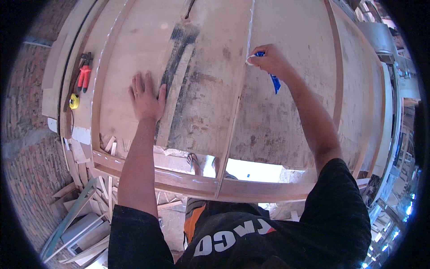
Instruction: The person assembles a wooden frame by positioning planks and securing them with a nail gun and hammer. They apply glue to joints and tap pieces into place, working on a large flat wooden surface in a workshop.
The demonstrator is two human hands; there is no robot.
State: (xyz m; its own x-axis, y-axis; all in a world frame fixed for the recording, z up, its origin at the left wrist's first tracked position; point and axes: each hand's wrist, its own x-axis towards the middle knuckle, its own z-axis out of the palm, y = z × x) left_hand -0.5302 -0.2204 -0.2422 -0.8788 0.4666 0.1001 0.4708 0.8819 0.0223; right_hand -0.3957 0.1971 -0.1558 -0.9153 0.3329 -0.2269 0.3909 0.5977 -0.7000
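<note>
My left hand [148,101] lies flat on the plywood panel [127,54], fingers spread, beside a dark-stained band of wood. It holds nothing. Closed round a blue-and-white plastic glue packet [274,83], my right hand [272,62] is over the middle wooden strip [237,107]. Most of the packet is hidden by the fingers, with its blue tail hanging below them. A white line of glue runs along that strip's far part, beyond my right hand. White dabs also show on the left wooden strip [104,58].
Red-handled pliers [83,77] and a yellow tape measure [74,101] lie on the left edge of the work. A wooden rail [188,181] crosses in front of my body. Offcuts [92,224] are heaped on the floor at lower left, near a brick wall [31,157].
</note>
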